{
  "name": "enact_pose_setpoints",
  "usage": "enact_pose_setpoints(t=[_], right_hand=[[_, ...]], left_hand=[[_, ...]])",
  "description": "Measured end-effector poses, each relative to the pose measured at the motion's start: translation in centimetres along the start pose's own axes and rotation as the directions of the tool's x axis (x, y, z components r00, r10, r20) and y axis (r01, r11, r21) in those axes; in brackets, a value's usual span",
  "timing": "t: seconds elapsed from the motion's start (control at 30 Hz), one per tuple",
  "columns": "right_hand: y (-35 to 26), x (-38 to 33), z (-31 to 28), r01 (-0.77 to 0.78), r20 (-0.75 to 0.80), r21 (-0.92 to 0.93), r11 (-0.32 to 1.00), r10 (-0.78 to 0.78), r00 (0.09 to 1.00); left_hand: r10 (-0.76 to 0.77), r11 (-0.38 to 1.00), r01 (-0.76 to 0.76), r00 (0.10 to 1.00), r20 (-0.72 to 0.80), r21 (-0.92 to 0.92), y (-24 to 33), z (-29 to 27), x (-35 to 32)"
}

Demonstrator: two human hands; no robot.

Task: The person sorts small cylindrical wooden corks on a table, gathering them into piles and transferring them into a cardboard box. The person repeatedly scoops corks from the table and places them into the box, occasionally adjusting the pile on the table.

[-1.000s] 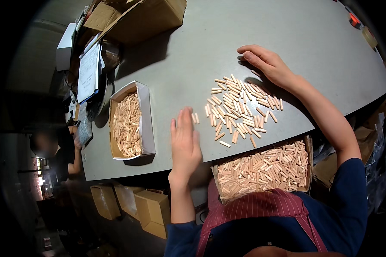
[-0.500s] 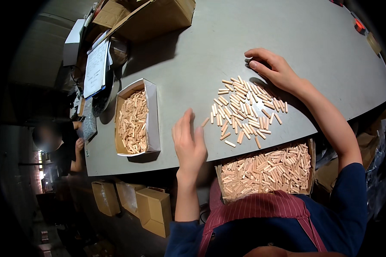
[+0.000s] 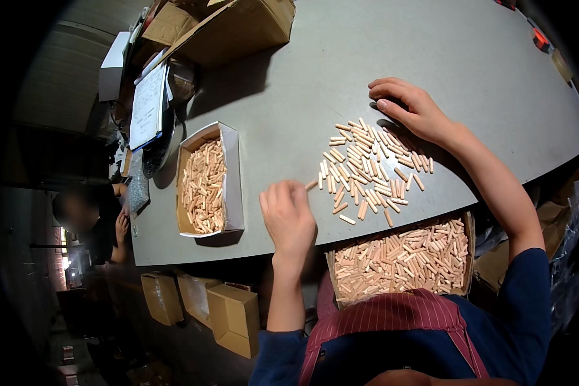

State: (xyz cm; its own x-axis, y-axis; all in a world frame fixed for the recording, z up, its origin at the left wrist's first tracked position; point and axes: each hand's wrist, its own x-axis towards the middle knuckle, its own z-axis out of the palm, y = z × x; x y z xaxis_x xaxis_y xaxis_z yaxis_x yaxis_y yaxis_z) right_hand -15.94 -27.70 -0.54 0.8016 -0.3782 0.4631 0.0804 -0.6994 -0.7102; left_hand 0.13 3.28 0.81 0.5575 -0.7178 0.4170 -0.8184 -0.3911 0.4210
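Note:
Many loose wooden dowels lie spread on the grey table in front of me. My left hand is at the left of this spread, its fingers curled in. One dowel sticks out at its fingertips, and the rest of the grip is hidden under the hand. My right hand hovers just past the far right of the spread, fingers loosely bent, thumb apart, nothing visible in it. Left of my left hand stands a white-sided cardboard box holding dowels. A larger dowel-filled box sits below the table edge against my apron.
A large cardboard box and a clipboard with paper occupy the far left. Empty cartons stand below the table at left. Another person is at the left end. A red-and-black item lies far right.
My left hand's fingers have curled in from a stretched pose and closed at the single dowel, which has turned slightly. My right hand has stayed nearly in place, its fingers a little closer together.

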Motion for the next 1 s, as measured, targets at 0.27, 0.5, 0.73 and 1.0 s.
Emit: enact_pose_setpoints(t=[0.27,0.5,0.73,1.0], right_hand=[[-0.6,-0.2,0.2,-0.133,-0.030,0.040,0.990,0.135,0.990],[-0.4,-0.3,0.3,-0.128,-0.044,0.085,0.988,0.132,0.990],[-0.7,-0.2,0.3,-0.123,-0.033,0.056,0.991,0.125,0.992],[-0.9,-0.1,0.0,-0.123,-0.041,0.041,0.992,0.125,0.991]], left_hand=[[-0.054,0.998,0.054,0.998,-0.009,-0.030,0.2,-0.2,-0.2],[-0.054,0.995,0.052,0.998,-0.026,-0.082,-0.1,-0.2,-0.5],[-0.048,0.995,0.044,0.998,-0.036,-0.090,0.0,-0.3,-0.6],[0.110,0.990,-0.100,0.989,0.099,-0.102,0.2,0.0,0.6]])
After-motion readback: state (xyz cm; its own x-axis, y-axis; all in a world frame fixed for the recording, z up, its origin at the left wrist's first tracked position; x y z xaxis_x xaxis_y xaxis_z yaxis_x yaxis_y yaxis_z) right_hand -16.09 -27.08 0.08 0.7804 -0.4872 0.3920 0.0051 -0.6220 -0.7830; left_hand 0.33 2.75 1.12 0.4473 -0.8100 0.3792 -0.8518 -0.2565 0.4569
